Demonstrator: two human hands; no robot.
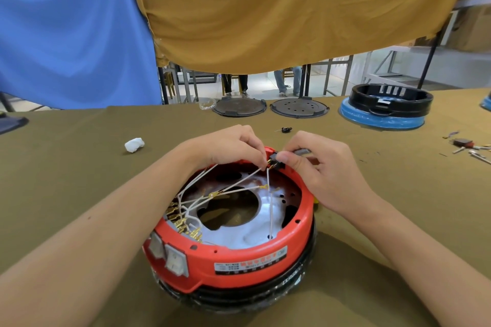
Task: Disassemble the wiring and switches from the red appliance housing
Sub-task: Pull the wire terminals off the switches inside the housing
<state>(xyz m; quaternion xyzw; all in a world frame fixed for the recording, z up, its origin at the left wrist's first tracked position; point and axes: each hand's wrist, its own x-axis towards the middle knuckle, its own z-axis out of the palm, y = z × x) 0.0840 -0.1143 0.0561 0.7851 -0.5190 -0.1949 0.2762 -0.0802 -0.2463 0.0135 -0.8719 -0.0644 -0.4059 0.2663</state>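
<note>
Round red plastic appliance housing (239,260) is sitting upside down on the olive cloth-covered table (79,167). At its far rim, the right hand (318,167) is pinching a small black switch block (276,163), while the left hand (233,148) fingertips are pinching a white insulated wire (236,183) at the switch's brass terminal.

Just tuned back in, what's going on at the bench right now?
A person is stripping the wiring out of a red appliance housing that sits upside down on the cloth-covered table. At the far rim, the right hand pinches a small black connector block while the left hand grips the white wires running to it. Many wires with brass terminals are still inside, and two rocker switches remain in the near wall.
</note>
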